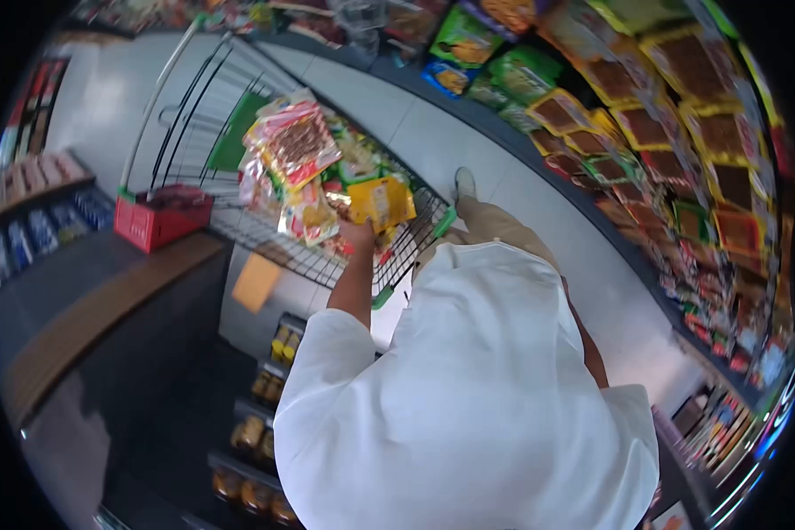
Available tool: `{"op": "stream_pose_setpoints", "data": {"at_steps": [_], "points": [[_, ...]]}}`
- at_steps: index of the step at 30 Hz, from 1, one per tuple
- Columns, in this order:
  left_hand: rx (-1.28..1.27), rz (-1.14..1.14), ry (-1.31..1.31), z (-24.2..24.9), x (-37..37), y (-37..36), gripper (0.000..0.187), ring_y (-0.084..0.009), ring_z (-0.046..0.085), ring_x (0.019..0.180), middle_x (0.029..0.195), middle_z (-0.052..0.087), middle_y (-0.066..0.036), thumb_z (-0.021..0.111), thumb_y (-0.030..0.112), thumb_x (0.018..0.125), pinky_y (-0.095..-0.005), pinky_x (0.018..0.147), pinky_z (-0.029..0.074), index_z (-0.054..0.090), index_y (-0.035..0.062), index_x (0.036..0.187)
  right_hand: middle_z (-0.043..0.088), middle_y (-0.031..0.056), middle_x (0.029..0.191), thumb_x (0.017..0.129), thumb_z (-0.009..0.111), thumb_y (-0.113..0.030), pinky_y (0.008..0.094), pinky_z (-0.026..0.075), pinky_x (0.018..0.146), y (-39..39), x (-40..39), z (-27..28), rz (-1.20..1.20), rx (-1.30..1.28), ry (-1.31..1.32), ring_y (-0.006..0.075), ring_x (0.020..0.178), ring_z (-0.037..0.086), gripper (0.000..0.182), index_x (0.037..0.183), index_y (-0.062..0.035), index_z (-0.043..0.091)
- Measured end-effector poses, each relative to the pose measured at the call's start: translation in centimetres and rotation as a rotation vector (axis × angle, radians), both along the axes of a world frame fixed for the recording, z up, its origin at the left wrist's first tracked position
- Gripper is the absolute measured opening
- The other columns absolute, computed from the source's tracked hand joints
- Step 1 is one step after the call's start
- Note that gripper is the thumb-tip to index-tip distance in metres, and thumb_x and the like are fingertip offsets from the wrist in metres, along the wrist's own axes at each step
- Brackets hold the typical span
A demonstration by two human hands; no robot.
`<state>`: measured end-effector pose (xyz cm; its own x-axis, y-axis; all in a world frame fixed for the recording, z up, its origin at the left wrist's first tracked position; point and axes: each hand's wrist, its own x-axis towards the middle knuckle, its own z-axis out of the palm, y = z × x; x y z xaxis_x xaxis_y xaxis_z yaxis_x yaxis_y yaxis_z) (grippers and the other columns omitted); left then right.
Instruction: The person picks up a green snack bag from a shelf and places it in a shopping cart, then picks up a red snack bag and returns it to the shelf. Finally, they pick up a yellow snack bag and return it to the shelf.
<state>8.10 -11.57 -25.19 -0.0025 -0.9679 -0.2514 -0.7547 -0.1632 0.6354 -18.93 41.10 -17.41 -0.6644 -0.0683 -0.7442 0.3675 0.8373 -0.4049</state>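
My left hand [356, 232] reaches into a wire shopping cart [318, 269] with green corner pieces. Its fingers close on the lower left edge of a yellow snack packet [382, 202], partly hidden by the packets around it. A pile of bright plastic food packets fills that part of the cart. On top lies a red-and-white packet [302, 144] with a clear window showing brown contents. Nearer my hand is a white-and-yellow packet [309, 215]. My right arm hangs down beside my white shirt, and its hand is hidden behind my body.
Shelves of hanging snack packets [649, 128] run along the right. On the left a red box [159, 219] sits at the end of a dark counter [106, 274] with a wooden edge. Jars [252, 433] stand on low racks below. Pale tiled floor [539, 185] lies between cart and shelves.
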Motion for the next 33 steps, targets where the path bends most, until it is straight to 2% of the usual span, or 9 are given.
{"op": "stream_pose_setpoints", "data": {"at_steps": [2,5,7,12,15,17,20,26,33], "points": [[0.145,0.076,0.201,3.0,-0.2,0.3,0.062,-0.0323,0.059,0.102,0.114,0.057,-0.023,0.075,0.012,0.071,-0.0373,0.089,0.046,0.044,-0.0034,0.122,0.066,0.0105,0.075,0.080,0.056,-0.022,0.0368,0.050,0.068,-0.3,-0.6,0.4,-0.136,-0.066,-0.074,0.0235,0.072,0.063,0.018,0.079,-0.0088,0.068],[0.387,0.055,0.322,0.6,1.5,-0.1,0.059,-0.0292,0.063,0.093,0.105,0.062,-0.021,0.076,0.016,0.072,-0.0344,0.082,0.049,0.048,-0.0046,0.120,0.066,0.0098,0.073,0.081,0.055,-0.019,0.0352,0.050,0.067,-0.8,-1.8,1.2,-0.339,-0.219,-0.175,0.0210,0.071,0.063,0.017,0.078,-0.0087,0.068],[0.390,-0.015,0.296,0.8,1.8,0.2,0.043,-0.0247,0.065,0.083,0.093,0.067,-0.015,0.073,0.021,0.076,-0.0343,0.077,0.050,0.059,-0.0013,0.109,0.066,0.0092,0.072,0.081,0.055,-0.017,0.0342,0.050,0.066,-1.8,-3.3,1.6,-0.370,-0.353,-0.247,0.0194,0.070,0.062,0.016,0.077,-0.0086,0.068],[0.364,-0.316,-0.043,0.5,1.5,0.5,0.040,-0.0220,0.066,0.081,0.084,0.067,-0.014,0.065,0.038,0.081,-0.0356,0.074,0.050,0.065,0.0036,0.101,0.058,0.0015,0.063,0.077,0.044,0.002,0.0253,0.043,0.057,-12.2,-6.2,8.9,0.154,-0.309,-0.115,0.0087,0.063,0.053,0.022,0.069,-0.0067,0.063],[0.264,-0.472,0.051,5.3,-2.2,0.6,0.042,-0.0271,0.065,0.076,0.080,0.066,-0.016,0.060,0.041,0.084,-0.0374,0.073,0.050,0.065,0.0026,0.099,0.053,-0.0010,0.060,0.073,0.038,0.007,0.0231,0.038,0.053,-17.8,-5.7,11.9,0.372,-0.190,0.046,0.0074,0.058,0.046,0.025,0.066,-0.0051,0.059],[0.559,-0.516,0.299,9.5,-5.1,0.4,0.040,-0.0306,0.063,0.082,0.088,0.066,-0.018,0.057,0.039,0.086,-0.0374,0.075,0.048,0.065,0.0013,0.097,0.050,-0.0023,0.059,0.071,0.037,0.006,0.0233,0.035,0.052,-18.9,-5.6,11.9,0.419,-0.239,0.054,0.0076,0.056,0.043,0.024,0.065,-0.0049,0.057],[0.512,-0.403,0.713,6.6,-6.4,1.2,0.037,-0.0318,0.059,0.088,0.096,0.064,-0.018,0.054,0.036,0.089,-0.0362,0.078,0.047,0.064,0.0011,0.096,0.051,-0.0021,0.059,0.072,0.038,0.006,0.0233,0.036,0.053,-18.6,-5.1,11.8,0.422,-0.260,0.070,0.0076,0.057,0.043,0.023,0.066,-0.0045,0.058],[0.106,-0.083,0.265,-3.4,-2.0,-0.7,0.025,-0.0305,0.056,0.084,0.090,0.057,-0.016,0.058,0.026,0.084,-0.0353,0.082,0.045,0.067,0.0057,0.097,0.054,-0.0017,0.062,0.074,0.041,0.005,0.0230,0.040,0.057,-11.9,-5.0,7.6,0.282,-0.247,0.045,0.0080,0.060,0.047,0.022,0.069,-0.0037,0.060],[-0.064,-0.200,0.188,0.5,-1.3,0.1,0.044,-0.0273,0.054,0.088,0.112,0.046,-0.019,0.072,0.027,0.075,-0.0346,0.085,0.045,0.061,0.0031,0.110,0.056,-0.0015,0.066,0.078,0.042,0.003,0.0227,0.042,0.061,-10.5,-3.9,8.1,0.232,-0.207,0.045,0.0073,0.063,0.049,0.021,0.073,-0.0036,0.061]]}}
